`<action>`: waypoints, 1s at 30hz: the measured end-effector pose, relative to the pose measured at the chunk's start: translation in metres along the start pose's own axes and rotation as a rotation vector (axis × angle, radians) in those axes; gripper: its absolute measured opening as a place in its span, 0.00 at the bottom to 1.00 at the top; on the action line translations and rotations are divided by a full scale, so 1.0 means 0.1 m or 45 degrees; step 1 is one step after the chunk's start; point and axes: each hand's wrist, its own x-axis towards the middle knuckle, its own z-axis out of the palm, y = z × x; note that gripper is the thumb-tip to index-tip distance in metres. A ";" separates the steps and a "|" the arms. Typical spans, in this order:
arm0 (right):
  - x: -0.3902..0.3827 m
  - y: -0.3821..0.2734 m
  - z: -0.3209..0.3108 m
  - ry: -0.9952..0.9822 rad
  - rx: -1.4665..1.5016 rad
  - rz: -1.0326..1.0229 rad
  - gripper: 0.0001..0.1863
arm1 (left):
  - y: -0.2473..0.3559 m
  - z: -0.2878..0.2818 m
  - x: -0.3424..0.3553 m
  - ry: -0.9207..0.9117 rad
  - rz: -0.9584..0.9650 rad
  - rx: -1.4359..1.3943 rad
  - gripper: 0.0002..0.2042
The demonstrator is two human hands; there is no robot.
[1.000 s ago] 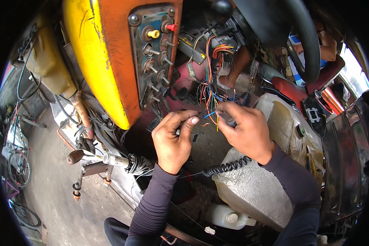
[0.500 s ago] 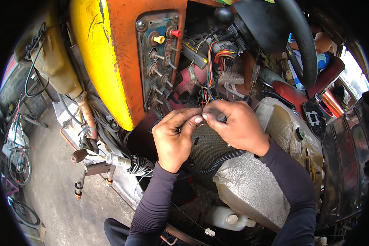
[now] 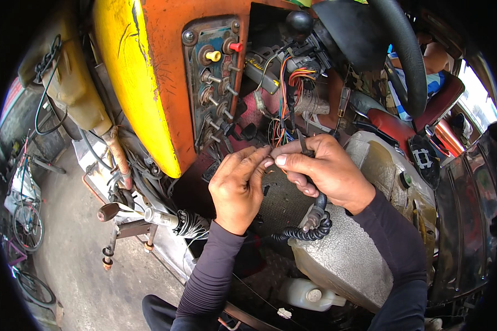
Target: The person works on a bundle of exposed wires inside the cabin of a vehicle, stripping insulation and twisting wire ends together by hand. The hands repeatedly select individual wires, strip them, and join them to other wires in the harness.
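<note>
My left hand (image 3: 236,187) is closed, thumb and index finger pinched at thin wires coming down from a wiring bundle (image 3: 281,129). My right hand (image 3: 328,168) meets it fingertip to fingertip at the same spot. Through its curled fingers runs a black rod-like tool (image 3: 319,199), its narrow tip pointing up beyond the knuckles. A metal clip-like piece and a black coiled cord (image 3: 309,231) hang at its lower end. The pinched wire ends are mostly hidden by the fingers. Loose coloured wires (image 3: 299,73) hang above, under the steering column.
To the left stands an orange and yellow panel (image 3: 168,88) with toggle switches (image 3: 210,105). A black steering wheel (image 3: 411,60) is at upper right. Below right are a cracked grey seat cushion (image 3: 342,248) and a plastic jug (image 3: 306,293). Another person's arm (image 3: 435,58) shows behind the wheel.
My right hand has turned and opened out slightly, so the black tool now shows through its fingers. The coiled cord has risen and bunched near the seat cushion. Both hands have shifted slightly.
</note>
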 end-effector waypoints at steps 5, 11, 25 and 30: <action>-0.11 -0.11 -0.01 -0.126 -0.266 -0.064 0.18 | -0.01 0.04 0.00 0.050 0.075 0.016 0.09; -0.48 -0.32 -0.30 0.030 -0.529 -0.075 0.21 | -0.05 -0.02 -0.02 0.036 -0.236 -0.093 0.05; -0.44 0.05 -0.40 0.064 -1.478 -0.224 0.14 | -0.04 0.02 -0.05 0.010 -0.268 -0.105 0.04; -0.45 -0.03 -0.32 0.023 -1.555 -0.092 0.23 | 0.00 0.03 -0.05 0.007 -0.222 -0.091 0.04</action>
